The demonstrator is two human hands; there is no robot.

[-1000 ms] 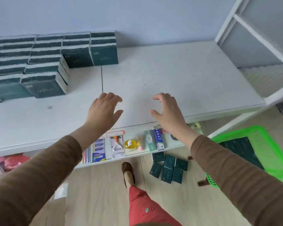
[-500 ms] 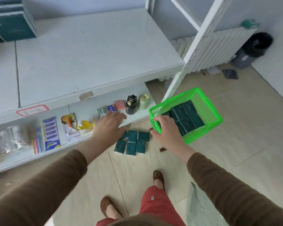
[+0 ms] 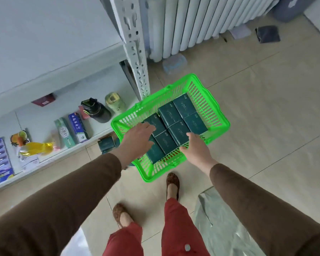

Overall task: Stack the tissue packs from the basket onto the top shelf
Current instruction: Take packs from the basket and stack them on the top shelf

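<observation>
Step in hand: fetching the next load. Both my hands are down at the green basket, reaching for the tissue packs in it.
Left hand: open, fingers spread flat, over the near-left packs; I cannot tell whether it touches them. It grips nothing.
Right hand: open, fingers curled loosely at the near edge of one pack, just inside the basket rim. No grip closed yet, as far as I can judge.
Tissue packs: dark green, lying flat in two rows on the basket floor, directly under and beyond my fingertips. A few more lie on the floor, left of my left wrist, partly hidden.
Top shelf: up and to the left of my left hand, well apart from the basket; the visible part is bare.
Lower shelf: left of my left forearm, carrying toothpaste boxes and bottles; not part of this job.
Next move, in my judgement: close each hand around a pack or a pair, lift clear of the rim, and turn left and up to the top shelf.
Risk: smooth wrappers may slip if I gather too many at once.
</observation>
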